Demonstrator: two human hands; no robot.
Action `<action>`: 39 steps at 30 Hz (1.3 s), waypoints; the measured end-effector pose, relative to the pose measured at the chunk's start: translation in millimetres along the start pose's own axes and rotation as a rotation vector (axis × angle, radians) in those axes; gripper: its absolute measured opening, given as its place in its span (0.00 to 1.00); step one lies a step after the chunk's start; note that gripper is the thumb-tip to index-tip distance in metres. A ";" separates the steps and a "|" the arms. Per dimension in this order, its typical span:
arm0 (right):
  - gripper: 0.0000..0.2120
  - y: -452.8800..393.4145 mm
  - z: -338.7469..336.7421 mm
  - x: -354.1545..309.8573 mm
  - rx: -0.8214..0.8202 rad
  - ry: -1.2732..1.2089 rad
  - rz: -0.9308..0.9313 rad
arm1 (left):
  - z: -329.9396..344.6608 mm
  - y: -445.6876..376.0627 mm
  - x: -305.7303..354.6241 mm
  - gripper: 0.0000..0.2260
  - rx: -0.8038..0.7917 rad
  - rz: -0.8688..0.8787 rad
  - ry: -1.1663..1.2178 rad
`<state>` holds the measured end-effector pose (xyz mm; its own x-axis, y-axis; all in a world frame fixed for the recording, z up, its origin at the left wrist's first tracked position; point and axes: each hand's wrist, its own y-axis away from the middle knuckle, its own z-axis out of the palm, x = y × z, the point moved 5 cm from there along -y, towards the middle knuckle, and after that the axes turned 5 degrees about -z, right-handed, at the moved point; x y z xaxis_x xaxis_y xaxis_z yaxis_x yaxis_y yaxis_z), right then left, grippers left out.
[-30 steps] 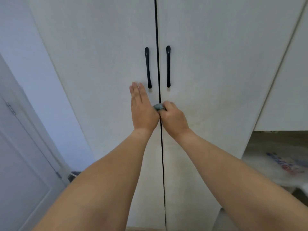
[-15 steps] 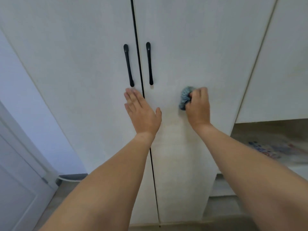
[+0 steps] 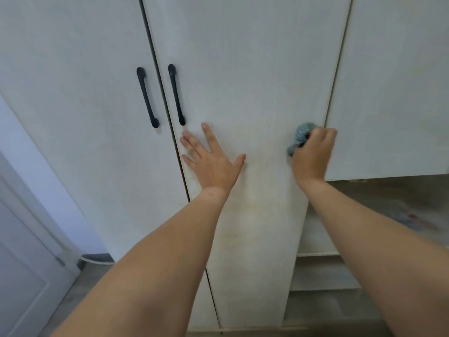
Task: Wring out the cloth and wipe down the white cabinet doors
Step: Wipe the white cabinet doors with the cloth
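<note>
Two tall white cabinet doors face me, the left door (image 3: pixel 85 117) and the right door (image 3: pixel 243 69), each with a black handle (image 3: pixel 147 97) beside the dark centre gap. My left hand (image 3: pixel 211 159) presses flat on the right door just right of the gap, fingers spread. My right hand (image 3: pixel 312 152) grips a bunched blue-grey cloth (image 3: pixel 300 137) against the right door's right edge; most of the cloth is hidden under the fingers.
A third white door (image 3: pixel 393 93) hangs at the upper right, with open shelves (image 3: pixel 323 256) below it holding blurred items. A pale wall and a white room door (image 3: pixel 26 263) lie at the left. A white cable (image 3: pixel 94 260) rests on the floor.
My right hand has slid the cloth rightward across the right door, from the centre gap to its right edge. My left hand shifted from the left door onto the right door, fingers spreading.
</note>
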<state>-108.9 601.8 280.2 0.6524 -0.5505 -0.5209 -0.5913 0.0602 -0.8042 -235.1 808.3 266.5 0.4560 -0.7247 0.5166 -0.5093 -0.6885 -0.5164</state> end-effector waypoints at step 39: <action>0.12 116.3 122.1 -187.0 -0.087 -0.026 -0.489 | -26.5 -7.1 -141.6 0.35 0.113 0.234 0.099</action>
<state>-241.8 813.5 249.1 0.8740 -0.4762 -0.0968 -0.2500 -0.2699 -0.9299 -315.4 916.5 215.1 0.2594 -0.8619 0.4356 -0.5054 -0.5055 -0.6993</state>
